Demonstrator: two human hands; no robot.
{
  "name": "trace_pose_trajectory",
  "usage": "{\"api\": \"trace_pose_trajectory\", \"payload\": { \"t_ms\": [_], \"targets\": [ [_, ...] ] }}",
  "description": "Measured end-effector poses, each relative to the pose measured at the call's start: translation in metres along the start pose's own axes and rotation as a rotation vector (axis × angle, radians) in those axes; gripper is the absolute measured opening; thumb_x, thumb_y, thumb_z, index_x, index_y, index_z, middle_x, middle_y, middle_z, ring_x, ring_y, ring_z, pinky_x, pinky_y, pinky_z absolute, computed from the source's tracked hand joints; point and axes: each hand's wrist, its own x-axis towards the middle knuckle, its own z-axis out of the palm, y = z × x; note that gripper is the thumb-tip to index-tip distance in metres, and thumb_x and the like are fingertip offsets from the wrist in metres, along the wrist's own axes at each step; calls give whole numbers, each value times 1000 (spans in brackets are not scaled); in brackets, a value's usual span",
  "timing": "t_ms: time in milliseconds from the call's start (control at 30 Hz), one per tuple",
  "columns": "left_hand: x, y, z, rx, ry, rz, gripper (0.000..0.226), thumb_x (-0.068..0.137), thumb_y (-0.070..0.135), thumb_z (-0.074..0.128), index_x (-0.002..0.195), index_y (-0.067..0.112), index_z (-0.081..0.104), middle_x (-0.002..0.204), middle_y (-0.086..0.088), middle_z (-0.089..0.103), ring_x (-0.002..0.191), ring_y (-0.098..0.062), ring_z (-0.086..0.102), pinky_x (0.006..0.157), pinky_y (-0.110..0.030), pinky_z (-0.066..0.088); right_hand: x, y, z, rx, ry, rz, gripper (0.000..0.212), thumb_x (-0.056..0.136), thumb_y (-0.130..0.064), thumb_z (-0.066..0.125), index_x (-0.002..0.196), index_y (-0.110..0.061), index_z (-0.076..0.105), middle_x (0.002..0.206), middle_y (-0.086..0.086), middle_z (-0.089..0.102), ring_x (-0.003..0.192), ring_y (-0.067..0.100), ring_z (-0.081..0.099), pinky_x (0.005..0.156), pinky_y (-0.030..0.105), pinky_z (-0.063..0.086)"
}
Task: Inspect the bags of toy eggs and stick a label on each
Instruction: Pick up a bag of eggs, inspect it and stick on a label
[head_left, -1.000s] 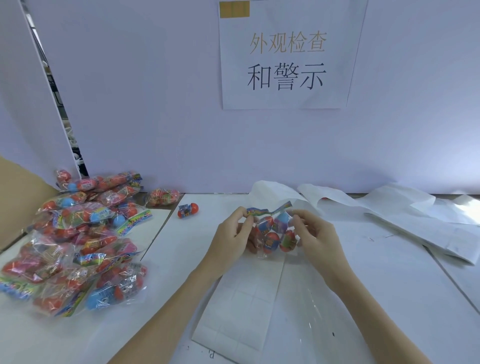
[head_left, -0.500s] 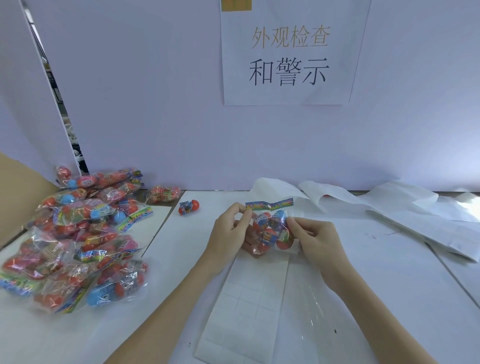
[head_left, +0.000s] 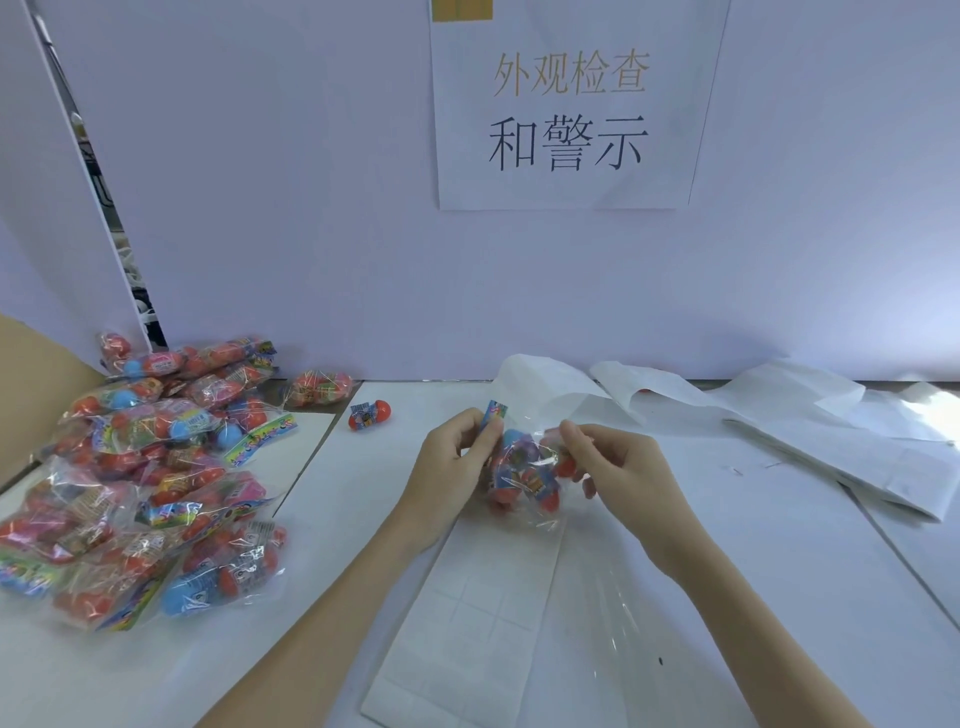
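Since half a second ago the bag of toy eggs (head_left: 524, 470) has turned between my hands: its printed header strip, then lying level across the top, now stands on end against my left hand (head_left: 451, 470). I see that hand pinching the header between thumb and fingertips, while my right hand (head_left: 618, 470) pinches the clear plastic on the bag's other side, fingers curled. The bag hangs between both hands, just above the far end of the label sheet (head_left: 467, 618) lying under my wrists. Well left of my left hand sits the pile of bagged eggs (head_left: 145, 483); one loose toy egg (head_left: 370, 414) lies nearer, beyond that hand.
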Motion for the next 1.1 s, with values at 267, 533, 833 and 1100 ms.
{"api": "trace_pose_trajectory", "payload": {
  "t_ms": [267,533,833,1100],
  "targets": [
    [-2,3,3,38,48,3,30,110,25,50,82,15,56,66,15,59,60,-3,58,57,-21,45,-1,-1,-7,224,2,219,19,100,-21,69,96,-9,83,72,-1,70,66,9,54,69,24,48],
    [-7,7,3,130,320,129,23,102,46,34,96,28,47,76,9,66,69,-4,71,49,-17,52,-4,-7,-5,94,-25,175,40,96,-52,65,91,-15,80,73,-8,70,59,11,56,55,20,46],
    [-5,15,-6,162,308,176,28,105,40,34,101,14,46,68,10,51,52,2,59,42,-8,37,-10,-5,3,-55,-193,119,25,101,-26,67,81,-15,78,70,-4,70,59,10,51,58,17,43],
    [2,14,-22,225,242,162,24,111,35,39,95,23,51,46,7,48,38,-8,49,40,-19,40,-7,-12,-1,-118,-212,0,22,101,-18,66,82,-10,71,63,-14,66,56,0,54,59,11,41]
  ]
}}
